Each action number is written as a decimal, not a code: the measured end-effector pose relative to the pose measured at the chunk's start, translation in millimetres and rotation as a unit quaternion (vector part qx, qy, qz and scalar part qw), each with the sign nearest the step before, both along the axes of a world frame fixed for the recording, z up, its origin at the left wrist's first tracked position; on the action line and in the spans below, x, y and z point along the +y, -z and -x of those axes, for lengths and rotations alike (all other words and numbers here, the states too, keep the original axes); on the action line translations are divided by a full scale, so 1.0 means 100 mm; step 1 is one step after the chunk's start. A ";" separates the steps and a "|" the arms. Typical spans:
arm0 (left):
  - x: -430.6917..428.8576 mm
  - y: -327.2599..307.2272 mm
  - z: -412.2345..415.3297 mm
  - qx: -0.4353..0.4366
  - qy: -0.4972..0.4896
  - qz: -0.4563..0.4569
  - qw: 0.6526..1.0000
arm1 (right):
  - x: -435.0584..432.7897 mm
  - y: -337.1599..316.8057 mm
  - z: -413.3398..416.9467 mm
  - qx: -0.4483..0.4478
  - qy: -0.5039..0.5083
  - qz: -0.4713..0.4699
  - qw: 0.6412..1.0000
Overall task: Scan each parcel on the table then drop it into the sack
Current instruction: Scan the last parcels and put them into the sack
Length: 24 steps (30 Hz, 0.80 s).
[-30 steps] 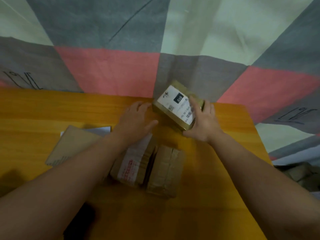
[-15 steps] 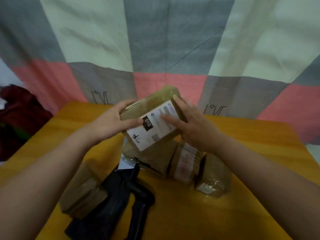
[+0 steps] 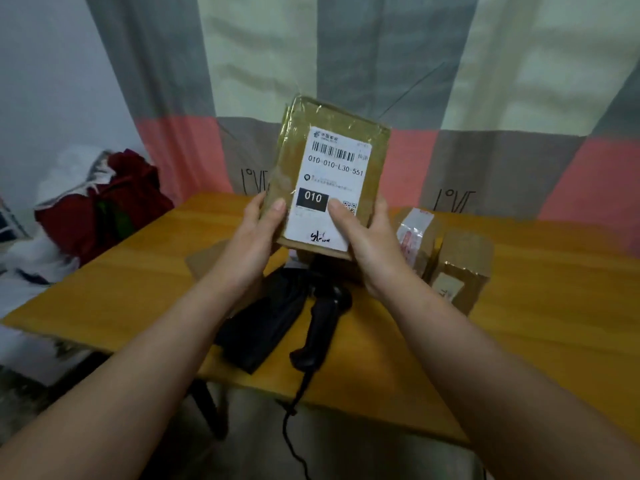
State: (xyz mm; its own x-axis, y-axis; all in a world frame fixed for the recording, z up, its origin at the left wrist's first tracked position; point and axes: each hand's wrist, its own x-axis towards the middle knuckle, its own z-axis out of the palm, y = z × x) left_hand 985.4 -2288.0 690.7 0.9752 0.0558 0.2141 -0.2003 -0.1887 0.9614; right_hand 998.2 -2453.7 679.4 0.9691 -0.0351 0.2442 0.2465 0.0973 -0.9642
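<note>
A flat brown parcel [image 3: 332, 157] with a white barcode label stands upright in the air above the table, label facing me. My left hand [image 3: 258, 237] grips its lower left edge, thumb on the front. My right hand [image 3: 367, 237] grips its lower right edge, thumb on the label. Below the parcel a black handheld scanner [image 3: 320, 323] lies on the wooden table [image 3: 145, 282], its cable running over the front edge. Two more parcels sit to the right: a taped one with red print [image 3: 415, 233] and a brown box [image 3: 460, 275]. No sack is in view.
A black flat pouch [image 3: 266, 327] lies beside the scanner. Part of a brown envelope [image 3: 207, 261] shows behind my left wrist. A patchwork curtain [image 3: 485, 98] hangs behind the table. Red and white clothes [image 3: 104, 202] are heaped to the left.
Both hands have lifted the parcel off the table and turned it upright so its label faces me. My view has swung up and left, bringing the scanner into sight.
</note>
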 end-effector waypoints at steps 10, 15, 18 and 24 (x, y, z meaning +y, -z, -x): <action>0.72 0.55 1.21 0.093 -0.045 0.007 0.995 | 0.25 0.46 0.78 0.123 0.048 0.067 0.989; 0.93 0.94 1.33 0.104 -0.100 0.035 0.989 | 0.41 0.96 0.54 0.218 0.124 0.328 0.911; 0.98 1.05 1.35 0.107 -0.131 0.055 0.984 | 0.49 1.05 0.48 0.260 0.139 0.436 0.850; 0.99 1.14 1.33 0.117 -0.135 0.081 0.981 | 0.35 1.00 0.59 0.249 0.156 0.350 0.890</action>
State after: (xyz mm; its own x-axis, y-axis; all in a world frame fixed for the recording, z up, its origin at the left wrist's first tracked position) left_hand 852.1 -2188.7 576.7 0.9414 0.3342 -0.0461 0.0650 -0.0454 0.9969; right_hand 939.4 -2418.8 579.3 0.9333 -0.3290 -0.1440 -0.3175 -0.5683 -0.7591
